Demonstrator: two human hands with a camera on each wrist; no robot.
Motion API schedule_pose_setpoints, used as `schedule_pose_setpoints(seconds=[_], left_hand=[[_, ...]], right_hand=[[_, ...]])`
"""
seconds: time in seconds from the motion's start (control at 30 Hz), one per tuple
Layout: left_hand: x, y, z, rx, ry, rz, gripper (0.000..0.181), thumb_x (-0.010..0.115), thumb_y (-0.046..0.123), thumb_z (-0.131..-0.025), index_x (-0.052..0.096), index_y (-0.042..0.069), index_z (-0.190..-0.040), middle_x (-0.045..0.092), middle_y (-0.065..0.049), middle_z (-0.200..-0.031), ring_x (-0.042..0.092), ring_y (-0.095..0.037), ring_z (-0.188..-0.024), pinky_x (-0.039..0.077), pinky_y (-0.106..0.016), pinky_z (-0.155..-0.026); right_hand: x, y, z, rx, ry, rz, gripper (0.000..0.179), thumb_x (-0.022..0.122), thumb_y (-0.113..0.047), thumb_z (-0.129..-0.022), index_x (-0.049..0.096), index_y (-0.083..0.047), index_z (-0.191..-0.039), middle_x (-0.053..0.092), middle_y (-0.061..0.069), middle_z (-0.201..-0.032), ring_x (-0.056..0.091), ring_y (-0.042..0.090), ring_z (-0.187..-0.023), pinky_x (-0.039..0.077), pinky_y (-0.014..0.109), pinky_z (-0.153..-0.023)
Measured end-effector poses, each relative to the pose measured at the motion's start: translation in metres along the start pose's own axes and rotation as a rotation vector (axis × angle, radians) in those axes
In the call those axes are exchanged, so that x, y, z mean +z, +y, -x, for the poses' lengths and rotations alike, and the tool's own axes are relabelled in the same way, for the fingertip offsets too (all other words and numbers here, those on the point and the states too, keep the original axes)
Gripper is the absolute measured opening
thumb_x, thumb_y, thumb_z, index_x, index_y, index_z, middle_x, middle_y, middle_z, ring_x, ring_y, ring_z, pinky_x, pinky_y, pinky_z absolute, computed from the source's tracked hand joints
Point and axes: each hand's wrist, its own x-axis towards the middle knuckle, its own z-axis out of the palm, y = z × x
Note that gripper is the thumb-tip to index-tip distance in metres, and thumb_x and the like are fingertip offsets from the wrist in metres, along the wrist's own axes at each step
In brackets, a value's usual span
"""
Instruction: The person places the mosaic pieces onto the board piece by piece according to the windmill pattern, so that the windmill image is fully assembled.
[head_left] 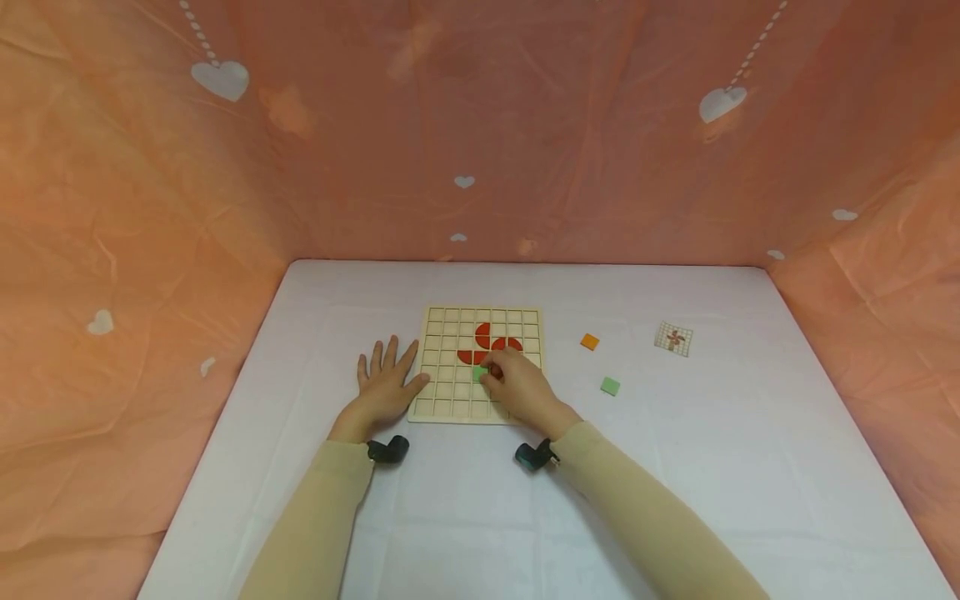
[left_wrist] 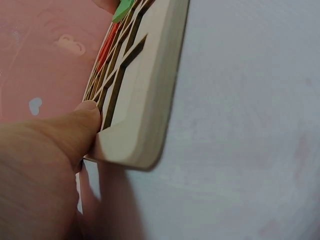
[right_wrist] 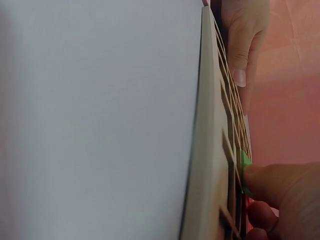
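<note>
A square wooden grid board [head_left: 442, 407] lies flat on the table. My left hand [head_left: 382, 390] is spread beside its left edge, with the thumb [left_wrist: 90, 117] resting on the rim. Over the board's middle, my right hand [head_left: 525, 390] pinches a green square tile [head_left: 478, 374] between thumb and fingers. The right wrist view has this green tile [right_wrist: 245, 172] tilted against the grid ribs under the thumb. Red quarter-round pieces [head_left: 482, 336] sit in several cells just above and beside the right fingertips; the right hand hides part of the grid.
Right of the board lie an orange square tile [head_left: 590, 342] and another green tile [head_left: 611, 386]. Farther right is a small pattern card [head_left: 674, 339] with a brown pinwheel on a grid. A pink-orange curtain with hearts [head_left: 465, 125] surrounds the white table [head_left: 720, 467] at back and sides.
</note>
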Motion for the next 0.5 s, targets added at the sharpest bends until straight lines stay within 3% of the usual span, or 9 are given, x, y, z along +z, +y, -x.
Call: schedule_pose_setpoints(seconds=[0.33, 0.5], left_hand=[[0.0011, -0.0003, -0.001, 0.002, 0.009, -0.001, 0.071, 0.04, 0.047, -0.101, 0.012, 0.014, -0.156, -0.012, -0.018, -0.159, -0.023, -0.037, -0.142, -0.022, -0.056, -0.106], [0.0017, -0.0006, -0.0013, 0.0, 0.008, -0.01, 0.071, 0.04, 0.048, -0.101, 0.011, 0.014, -0.157, -0.012, -0.018, -0.159, -0.023, -0.037, -0.142, -0.022, -0.056, -0.106]], right_hand=[[0.0001, 0.0005, 0.0004, -0.004, 0.014, 0.024, 0.02, 0.066, -0.025, -0.093, 0.069, -0.012, -0.109, 0.054, -0.006, -0.091, 0.052, 0.011, -0.079, 0.047, 0.028, -0.072], [-0.0026, 0.0006, 0.0012, 0.003, 0.01, -0.016, 0.021, 0.067, -0.024, -0.093, 0.068, -0.011, -0.11, 0.055, -0.005, -0.091, 0.053, 0.011, -0.08, 0.047, 0.028, -0.074]])
